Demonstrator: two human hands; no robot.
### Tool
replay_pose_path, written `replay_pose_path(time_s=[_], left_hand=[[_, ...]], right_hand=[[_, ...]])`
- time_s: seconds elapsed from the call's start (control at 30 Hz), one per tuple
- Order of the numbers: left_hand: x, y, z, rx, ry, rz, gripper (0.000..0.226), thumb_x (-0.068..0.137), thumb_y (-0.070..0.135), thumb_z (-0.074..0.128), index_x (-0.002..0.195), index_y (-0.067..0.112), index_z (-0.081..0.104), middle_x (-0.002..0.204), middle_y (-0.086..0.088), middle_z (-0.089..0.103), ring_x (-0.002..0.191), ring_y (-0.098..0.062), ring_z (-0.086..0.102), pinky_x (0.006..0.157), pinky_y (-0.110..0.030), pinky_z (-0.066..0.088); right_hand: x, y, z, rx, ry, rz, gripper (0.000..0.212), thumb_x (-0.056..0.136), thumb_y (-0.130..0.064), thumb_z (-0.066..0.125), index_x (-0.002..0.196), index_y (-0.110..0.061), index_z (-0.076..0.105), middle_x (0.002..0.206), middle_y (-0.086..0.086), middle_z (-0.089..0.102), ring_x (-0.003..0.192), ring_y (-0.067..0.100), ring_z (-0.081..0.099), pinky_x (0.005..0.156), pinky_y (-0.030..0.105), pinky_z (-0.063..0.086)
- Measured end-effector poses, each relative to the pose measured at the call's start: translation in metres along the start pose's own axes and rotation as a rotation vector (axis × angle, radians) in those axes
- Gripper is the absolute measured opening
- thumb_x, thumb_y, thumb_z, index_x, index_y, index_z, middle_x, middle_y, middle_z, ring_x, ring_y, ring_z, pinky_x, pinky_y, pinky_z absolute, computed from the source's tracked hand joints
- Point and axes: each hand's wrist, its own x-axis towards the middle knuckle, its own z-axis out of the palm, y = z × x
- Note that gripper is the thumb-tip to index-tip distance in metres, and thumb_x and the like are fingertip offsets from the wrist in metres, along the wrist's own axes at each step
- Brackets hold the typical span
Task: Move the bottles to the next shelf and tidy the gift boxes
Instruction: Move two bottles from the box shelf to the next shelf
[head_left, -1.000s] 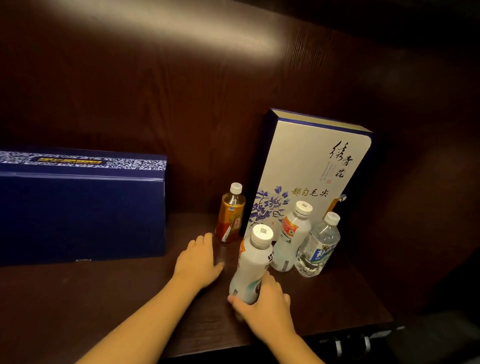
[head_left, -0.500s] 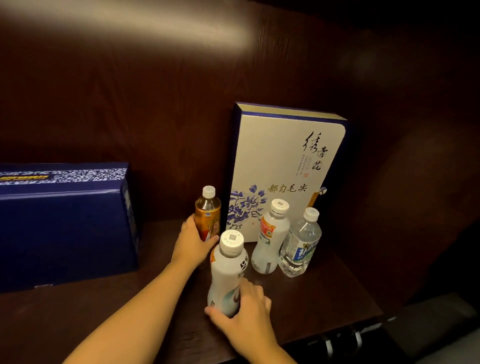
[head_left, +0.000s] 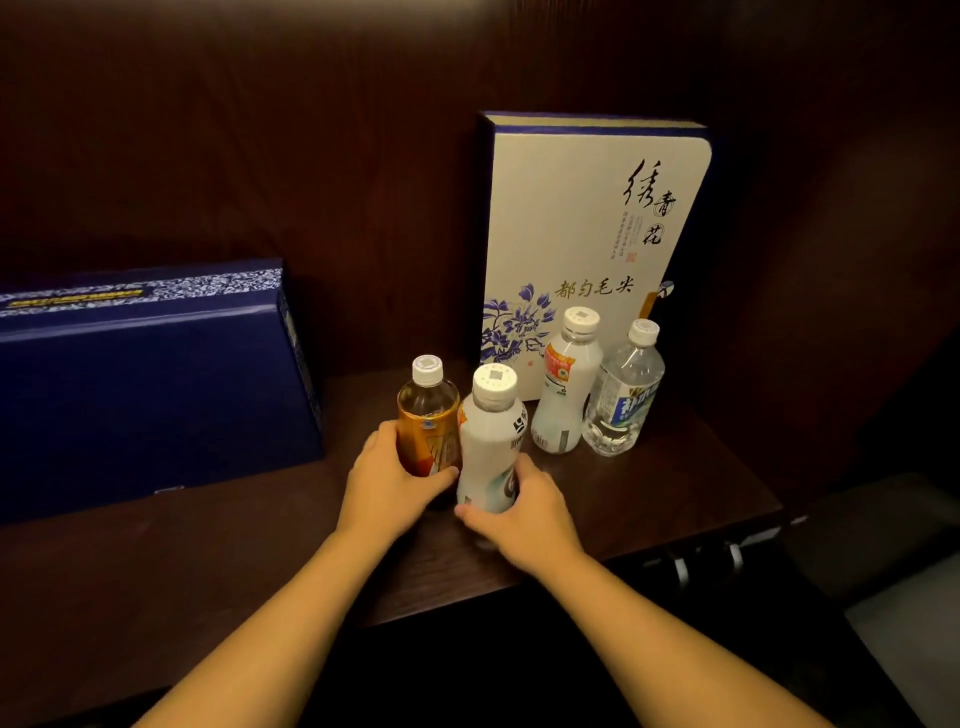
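Two bottles gripped near the shelf's (head_left: 675, 499) front edge: left hand (head_left: 387, 486) closed around amber bottle (head_left: 428, 415), right hand (head_left: 524, 512) closed around white bottle (head_left: 491, 441), bottles touching.

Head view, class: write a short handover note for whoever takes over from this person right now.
Left hand: gripping the amber bottle.
Right hand: gripping the white bottle.
Both bottles are upright on the shelf.
The second white bottle and the clear bottle stand untouched before the upright white box. The blue box sits at left.
Done: nothing moved off yet.
Left: shift all four bottles, then tidy both boxes.
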Motion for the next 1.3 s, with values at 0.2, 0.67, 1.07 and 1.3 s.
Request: replay_pose_path(time_s=[0.2, 0.67, 1.07, 1.3], left_hand=[[-0.033, -0.003, -0.014, -0.02, -0.034, 0.003, 0.068, 0.051, 0.066, 0.082, 0.106, 0.043, 0.05, 0.105, 0.015, 0.061, 0.098, -0.01, 0.06, 0.081, -0.038, 0.056], [-0.118, 0.084, 0.023, -0.015, -0.068, -0.057, 0.065, 0.046, 0.066, 0.085, 0.099, 0.046, 0.052, 0.097, 0.021, 0.063, 0.087, 0.002, 0.058, 0.069, -0.02, 0.048], [-0.232, 0.217, 0.151, -0.044, -0.115, -0.028, 0.064, 0.045, 0.063, 0.088, 0.096, 0.05, 0.052, 0.093, 0.022, 0.064, 0.083, 0.003, 0.059, 0.063, -0.015, 0.045], [-0.27, 0.292, 0.235, -0.063, -0.178, 0.08, 0.062, 0.045, 0.062, 0.088, 0.095, 0.055, 0.052, 0.09, 0.032, 0.064, 0.083, 0.016, 0.058, 0.059, -0.011, 0.044]], right_hand=[[-0.011, -0.007, -0.01, 0.052, -0.019, 0.017, 0.067, 0.056, -0.052, 0.087, 0.113, -0.033, 0.056, 0.093, -0.02, 0.062, 0.075, -0.01, 0.062, 0.055, 0.006, 0.044], [-0.083, 0.052, -0.113, 0.073, -0.011, -0.008, 0.062, 0.05, -0.06, 0.083, 0.104, -0.042, 0.059, 0.093, -0.024, 0.066, 0.086, -0.005, 0.062, 0.068, 0.017, 0.048], [-0.185, 0.168, -0.278, 0.166, 0.103, 0.048, 0.051, 0.051, -0.058, 0.084, 0.091, -0.061, 0.053, 0.084, -0.034, 0.064, 0.078, -0.018, 0.058, 0.059, 0.004, 0.04], [-0.219, 0.226, -0.372, 0.168, 0.195, 0.113, 0.064, 0.053, -0.059, 0.086, 0.108, -0.04, 0.06, 0.094, -0.02, 0.07, 0.085, -0.003, 0.066, 0.07, 0.015, 0.051]])
